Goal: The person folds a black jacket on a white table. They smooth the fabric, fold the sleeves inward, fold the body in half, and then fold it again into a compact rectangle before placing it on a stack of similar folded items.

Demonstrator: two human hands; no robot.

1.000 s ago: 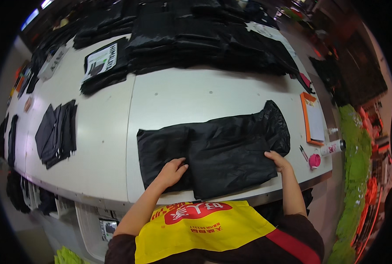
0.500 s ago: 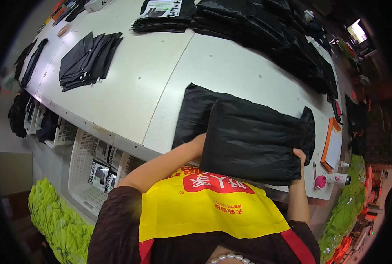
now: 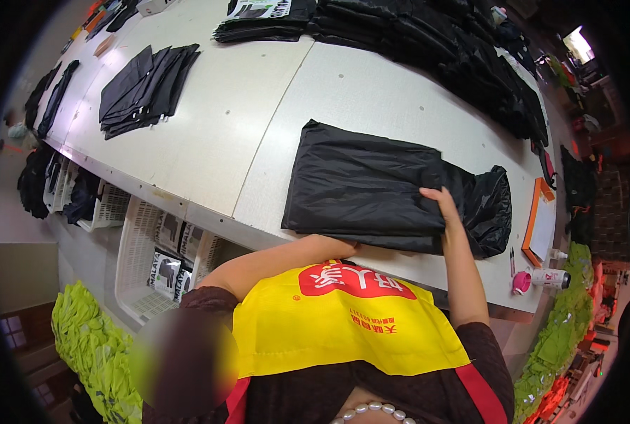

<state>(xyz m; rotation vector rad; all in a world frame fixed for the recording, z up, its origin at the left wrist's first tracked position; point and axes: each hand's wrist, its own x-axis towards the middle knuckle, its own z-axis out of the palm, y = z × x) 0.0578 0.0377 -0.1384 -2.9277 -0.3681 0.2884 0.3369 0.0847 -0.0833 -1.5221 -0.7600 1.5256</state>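
Nearby: orange tray, bottle; right hand grips black fabric; left hand grip unclear.

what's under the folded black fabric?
White tabletop shows around the folded black fabric; whatever lies beneath is covered. The right hand has its thumb on top, other fingers hidden. The left hand at the fabric's near edge is partly hidden.

Black fabric before me: glossy, creased, folded, lying fairly flat on my white table near the front edge. Long side runs across me; right end crumpled, sticking out past the fold.
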